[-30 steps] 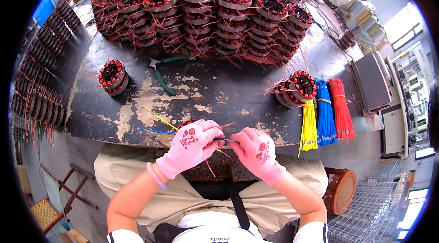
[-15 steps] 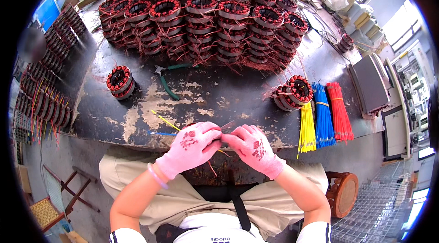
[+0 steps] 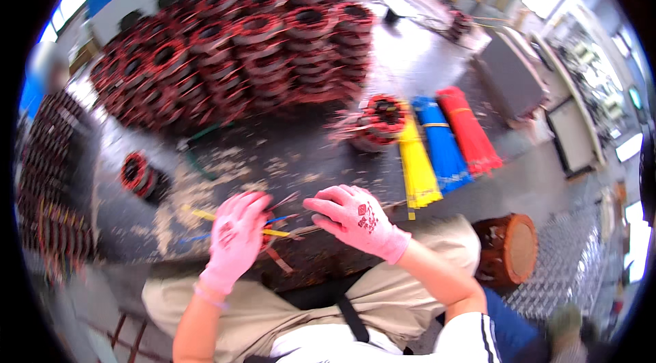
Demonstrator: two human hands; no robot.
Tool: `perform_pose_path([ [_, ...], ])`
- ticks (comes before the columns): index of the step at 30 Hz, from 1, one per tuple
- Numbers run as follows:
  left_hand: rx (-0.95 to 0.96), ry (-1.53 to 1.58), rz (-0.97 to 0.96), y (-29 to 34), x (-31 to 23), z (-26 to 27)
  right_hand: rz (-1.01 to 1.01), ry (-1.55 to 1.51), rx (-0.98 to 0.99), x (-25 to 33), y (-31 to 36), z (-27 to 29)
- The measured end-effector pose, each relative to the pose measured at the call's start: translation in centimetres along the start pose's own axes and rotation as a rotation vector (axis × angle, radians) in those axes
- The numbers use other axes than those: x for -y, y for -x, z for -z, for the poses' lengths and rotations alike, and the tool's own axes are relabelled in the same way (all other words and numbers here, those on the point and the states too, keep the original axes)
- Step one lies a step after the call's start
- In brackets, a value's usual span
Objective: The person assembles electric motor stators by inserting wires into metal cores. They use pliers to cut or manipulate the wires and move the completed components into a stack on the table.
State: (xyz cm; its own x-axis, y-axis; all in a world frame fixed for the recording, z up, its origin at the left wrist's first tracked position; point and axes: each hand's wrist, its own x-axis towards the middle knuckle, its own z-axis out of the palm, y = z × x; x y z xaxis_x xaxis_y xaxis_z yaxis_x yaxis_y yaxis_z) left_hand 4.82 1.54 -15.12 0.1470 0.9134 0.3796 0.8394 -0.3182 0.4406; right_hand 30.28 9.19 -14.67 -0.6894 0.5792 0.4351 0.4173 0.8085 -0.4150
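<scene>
My left hand (image 3: 236,240), in a pink glove, is closed around a small bunch of thin wires and sleeves (image 3: 277,226): yellow, blue and reddish-brown strands that stick out on both sides of it. My right hand (image 3: 355,216), gloved the same way, pinches the right end of that bunch with its fingers pointing left. Both hands sit at the front edge of the worn dark worktable (image 3: 287,158), over my lap. The picture is motion-blurred, so the fingertips are hard to make out.
A big pile of red-wound stator coils (image 3: 260,48) fills the back of the table. Single coils lie at the left (image 3: 137,173) and centre-right (image 3: 383,120), beside yellow (image 3: 417,165), blue (image 3: 441,141) and red (image 3: 468,130) sleeve bundles. A wooden stool (image 3: 509,247) stands at my right.
The view has swung and tilted and is now blurred. My hands stay together at the table's front edge, still on the thin wires.
</scene>
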Motion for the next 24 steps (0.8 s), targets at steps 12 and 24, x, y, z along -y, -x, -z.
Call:
perform_pose_path([
  [12, 0.019, 0.04, 0.075, 0.6, -0.2, -0.2, -1.237, 0.458, -0.535, -17.2, 20.1, 14.8],
  [24, 0.025, 0.033, 0.088, 1.0, 0.2, -0.3, -1.191, -0.071, -0.769, -18.1, 22.1, 16.1],
])
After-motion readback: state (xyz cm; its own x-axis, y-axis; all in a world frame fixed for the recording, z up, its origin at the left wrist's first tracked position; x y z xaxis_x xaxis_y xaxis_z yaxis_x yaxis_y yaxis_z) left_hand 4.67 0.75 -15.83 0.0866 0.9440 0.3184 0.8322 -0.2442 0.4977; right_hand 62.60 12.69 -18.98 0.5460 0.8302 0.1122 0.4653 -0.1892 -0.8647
